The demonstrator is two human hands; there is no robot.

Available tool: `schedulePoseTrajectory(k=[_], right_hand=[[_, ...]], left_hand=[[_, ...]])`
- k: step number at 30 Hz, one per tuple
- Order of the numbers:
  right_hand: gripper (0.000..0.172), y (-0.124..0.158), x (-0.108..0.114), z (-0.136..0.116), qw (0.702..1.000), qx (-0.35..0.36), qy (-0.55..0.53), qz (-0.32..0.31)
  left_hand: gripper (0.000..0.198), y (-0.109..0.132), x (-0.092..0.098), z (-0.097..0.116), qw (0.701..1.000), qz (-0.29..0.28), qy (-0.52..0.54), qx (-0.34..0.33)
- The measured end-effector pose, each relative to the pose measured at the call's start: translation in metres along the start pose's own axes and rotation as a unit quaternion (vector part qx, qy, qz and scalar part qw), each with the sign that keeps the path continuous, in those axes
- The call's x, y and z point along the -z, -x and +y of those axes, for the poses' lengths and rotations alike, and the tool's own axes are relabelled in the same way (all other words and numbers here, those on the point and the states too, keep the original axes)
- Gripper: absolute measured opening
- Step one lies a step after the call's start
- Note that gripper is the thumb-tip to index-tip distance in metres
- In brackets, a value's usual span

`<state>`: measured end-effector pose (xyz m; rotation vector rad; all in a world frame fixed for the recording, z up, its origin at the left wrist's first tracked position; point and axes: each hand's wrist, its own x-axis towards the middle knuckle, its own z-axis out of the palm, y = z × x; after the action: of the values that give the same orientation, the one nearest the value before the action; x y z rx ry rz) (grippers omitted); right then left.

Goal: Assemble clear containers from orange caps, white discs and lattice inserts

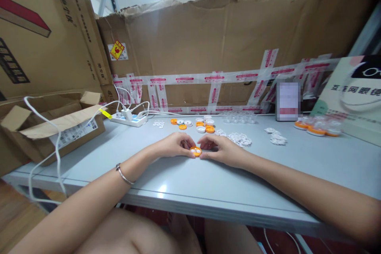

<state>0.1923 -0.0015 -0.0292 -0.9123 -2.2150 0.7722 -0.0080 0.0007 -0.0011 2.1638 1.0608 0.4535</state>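
Observation:
Between my two hands, at the middle of the table, is a small round orange cap [195, 154] with white pieces inside it. My left hand [178, 145] pinches its left side between thumb and fingers. From the other side, my right hand [218, 149] closes its thumb and fingers on the right edge. Just beyond my right hand lies a pile of flat white pieces [239, 139]. Orange and white round caps [205, 124] sit stacked behind my hands, and a few more caps [181, 123] stand to their left.
Small white parts [158, 124] lie near a white power strip [129, 118]. Clear cups [239, 117] line the back. A phone [288, 101] leans upright by finished-looking orange and clear pieces [320, 127]. At left is an open cardboard box [80, 129] with a white cable [58, 158] beside it.

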Motion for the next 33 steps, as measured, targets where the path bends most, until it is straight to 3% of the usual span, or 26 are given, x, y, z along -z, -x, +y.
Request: schedulePoseTrajectory(k=[4,15,21,26,33], right_hand=[[0.042,-0.002,-0.006,0.000,0.998,-0.034,-0.056,0.005],[0.047,-0.002,-0.009,-0.003,0.968,-0.124,-0.213,0.044],[0.043,-0.002,-0.006,-0.005,0.954,-0.159,-0.243,0.073],[0.041,-0.003,-0.006,0.000,0.940,-0.173,-0.287,0.068],[0.038,-0.004,0.000,0.000,0.930,-0.178,-0.310,0.087]], left_hand=[[0.030,-0.001,-0.002,-0.003,1.000,-0.002,0.030,-0.007],[0.028,-0.005,-0.005,-0.005,0.992,0.023,0.126,-0.015],[0.031,-0.009,-0.010,-0.009,0.984,0.072,0.163,-0.026],[0.042,-0.014,-0.016,-0.012,0.978,0.126,0.160,-0.036],[0.040,-0.014,-0.008,-0.005,0.990,0.107,0.081,-0.046]])
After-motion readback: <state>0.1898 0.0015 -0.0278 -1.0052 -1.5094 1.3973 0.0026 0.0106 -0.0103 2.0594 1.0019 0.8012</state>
